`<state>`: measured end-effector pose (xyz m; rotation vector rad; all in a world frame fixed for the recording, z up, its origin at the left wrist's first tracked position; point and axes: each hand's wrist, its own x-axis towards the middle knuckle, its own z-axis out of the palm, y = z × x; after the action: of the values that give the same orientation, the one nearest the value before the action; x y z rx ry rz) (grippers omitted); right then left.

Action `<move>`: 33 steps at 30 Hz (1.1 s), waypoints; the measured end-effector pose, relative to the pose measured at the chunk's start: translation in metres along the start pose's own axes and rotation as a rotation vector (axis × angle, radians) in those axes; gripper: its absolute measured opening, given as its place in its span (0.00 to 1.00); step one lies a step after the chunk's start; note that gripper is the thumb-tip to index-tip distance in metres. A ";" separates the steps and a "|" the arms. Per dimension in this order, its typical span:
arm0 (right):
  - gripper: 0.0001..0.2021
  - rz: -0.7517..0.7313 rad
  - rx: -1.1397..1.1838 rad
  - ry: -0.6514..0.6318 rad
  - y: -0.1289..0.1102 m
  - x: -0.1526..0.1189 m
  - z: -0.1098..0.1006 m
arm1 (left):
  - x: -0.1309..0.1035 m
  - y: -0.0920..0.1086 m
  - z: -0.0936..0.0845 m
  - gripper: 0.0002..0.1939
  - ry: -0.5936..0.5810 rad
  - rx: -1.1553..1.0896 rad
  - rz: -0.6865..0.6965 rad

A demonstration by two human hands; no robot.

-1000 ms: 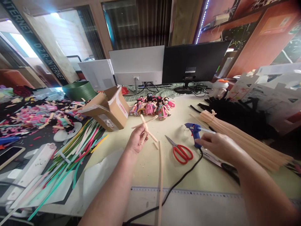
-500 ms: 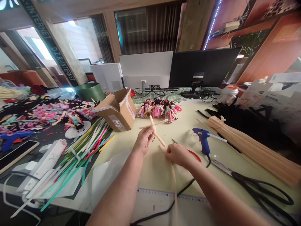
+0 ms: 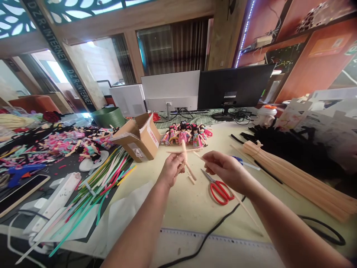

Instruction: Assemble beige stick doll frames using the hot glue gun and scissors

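Note:
My left hand (image 3: 174, 167) is closed on a doll body (image 3: 185, 154) of beige pipe cleaners, with arms out to both sides and a leg slanting down. In my right hand (image 3: 219, 162), pinched between thumb and fingers, is a beige pipe cleaner (image 3: 245, 208); its short end points at the doll body and its long tail trails below toward the lower right. Whether that end touches the body I cannot tell. Red-handled scissors (image 3: 220, 189) lie on the table beneath my right hand. A short beige piece (image 3: 191, 179) lies below the doll's leg.
Several finished dolls (image 3: 182, 134) sit beyond my hands, beside an open cardboard box (image 3: 139, 139). Coloured pipe cleaners (image 3: 103, 171) lie left; a beige bundle (image 3: 290, 178) lies right. My right arm partly hides a blue glue gun (image 3: 237, 159). A black cord (image 3: 206, 238) crosses the front.
My right hand has lifted from the table and moved up and right with the pipe cleaner, uncovering the red scissors. The view has tilted up slightly. My left hand still holds the doll body.

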<state>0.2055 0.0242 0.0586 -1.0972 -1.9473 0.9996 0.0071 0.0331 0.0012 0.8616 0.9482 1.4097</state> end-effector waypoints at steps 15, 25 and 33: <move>0.07 0.005 -0.138 0.064 0.045 -0.010 0.033 | -0.008 -0.027 -0.003 0.15 -0.082 0.049 -0.005; 0.13 0.145 -0.005 0.102 0.042 -0.012 0.038 | -0.014 -0.027 0.005 0.14 -0.110 0.117 -0.028; 0.14 0.139 -0.005 0.145 0.044 -0.013 0.044 | -0.017 -0.024 0.009 0.15 -0.113 0.105 -0.024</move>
<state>0.1905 0.0155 -0.0027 -1.2858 -1.7786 0.9593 0.0258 0.0163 -0.0172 0.9951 0.9495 1.2861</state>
